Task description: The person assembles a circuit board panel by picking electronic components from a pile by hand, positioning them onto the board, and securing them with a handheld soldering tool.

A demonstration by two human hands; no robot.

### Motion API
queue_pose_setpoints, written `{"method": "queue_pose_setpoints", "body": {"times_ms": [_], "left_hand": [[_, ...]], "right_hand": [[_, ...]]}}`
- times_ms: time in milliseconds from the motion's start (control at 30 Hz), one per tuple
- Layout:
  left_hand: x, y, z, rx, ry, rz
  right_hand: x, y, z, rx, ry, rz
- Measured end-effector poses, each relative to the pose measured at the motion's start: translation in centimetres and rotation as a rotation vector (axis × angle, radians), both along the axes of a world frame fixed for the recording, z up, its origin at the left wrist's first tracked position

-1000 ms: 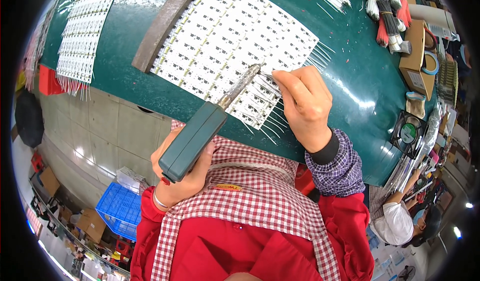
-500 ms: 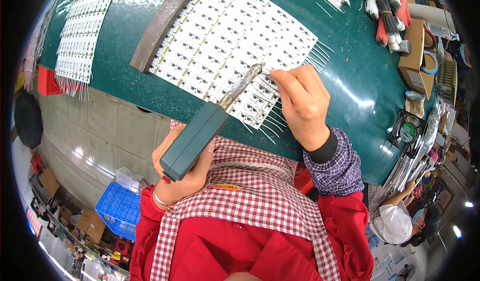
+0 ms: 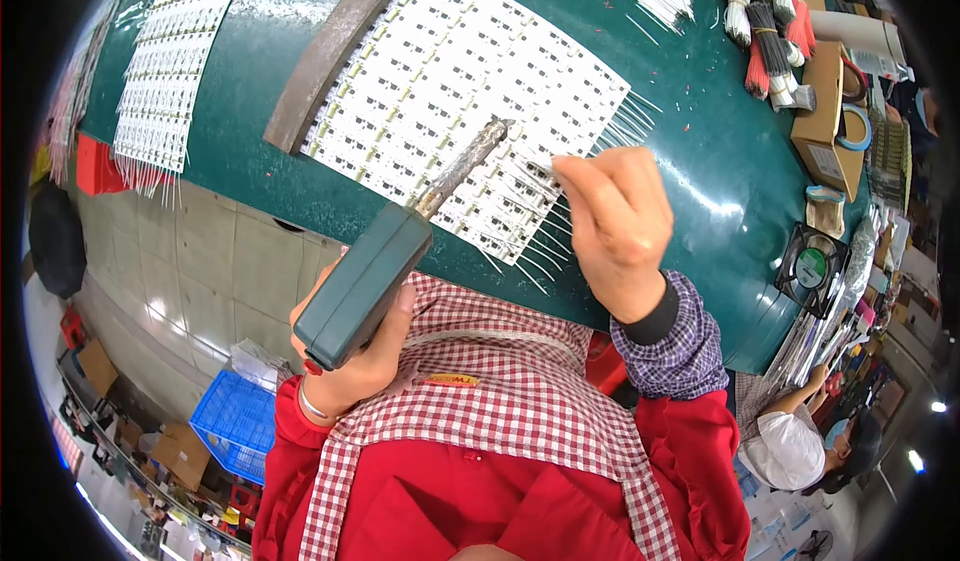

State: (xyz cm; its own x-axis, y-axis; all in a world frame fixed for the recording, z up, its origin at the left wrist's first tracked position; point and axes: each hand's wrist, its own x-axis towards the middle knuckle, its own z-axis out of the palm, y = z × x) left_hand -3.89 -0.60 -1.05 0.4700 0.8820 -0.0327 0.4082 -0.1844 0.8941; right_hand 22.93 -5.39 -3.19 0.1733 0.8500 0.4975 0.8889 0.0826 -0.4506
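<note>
A small oblong yellow patch (image 3: 453, 380) with red lettering sits on the red-and-white checked cloth apron (image 3: 500, 411). A round green label (image 3: 811, 268) with pale, tiny print marks the square black fan (image 3: 799, 245). A white rectangular label (image 3: 826, 160), too small to read, is on the brown cardboard box (image 3: 819, 101).

Circuit sheet (image 3: 455, 81) on table (image 3: 235, 111), right of bar (image 3: 340, 56)

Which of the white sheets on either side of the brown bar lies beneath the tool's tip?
The larger-looking sheet, immediately right of the brown bar: the green tool has its tip over it. The left sheet lies apart, with no tool above it.
</note>
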Motion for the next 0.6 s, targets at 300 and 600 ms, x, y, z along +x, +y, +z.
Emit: {"method": "queue_pose_setpoints", "body": {"times_ms": [300,600], "left_hand": [[0.4,-0.1,0.0,0.040,0.032,-0.065],[1.4,0.3,0.1,0.063,0.016,-0.131]], "right_hand": [[0.9,0.4,-1.7,-0.004,0.046,0.003],[1.0,0.4,-2.0,0.009,0.020,-0.005]]}}
